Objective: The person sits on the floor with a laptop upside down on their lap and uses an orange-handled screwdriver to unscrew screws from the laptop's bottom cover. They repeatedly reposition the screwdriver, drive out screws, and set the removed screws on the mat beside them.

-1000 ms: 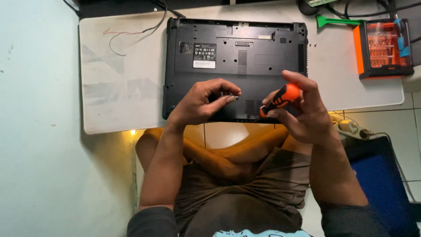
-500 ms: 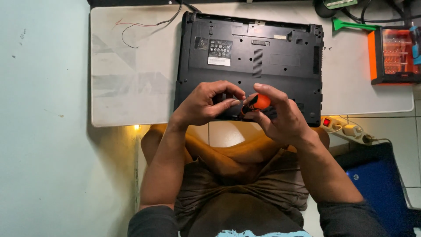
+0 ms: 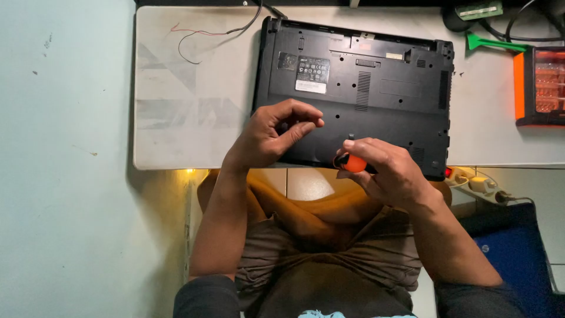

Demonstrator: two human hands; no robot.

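Black laptop [image 3: 359,94] lying bottom-up on the white table [image 3: 194,118], centre of frame. Right hand [image 3: 388,171] at the lower edge of the case, fingers wrapped around an orange-handled screwdriver [image 3: 353,163], its tip hidden. Left hand [image 3: 273,132] resting on the base just left of it, thumb and forefinger pressed together as if pinching something too small to see. Best done with the driver upright, seated square, pressed lightly and turned slowly. Orange bit case [image 3: 538,85] at far right.

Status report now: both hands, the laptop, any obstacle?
Left hand pinched over laptop, contents unclear. Right hand grips orange screwdriver at front edge. Nothing in the way.
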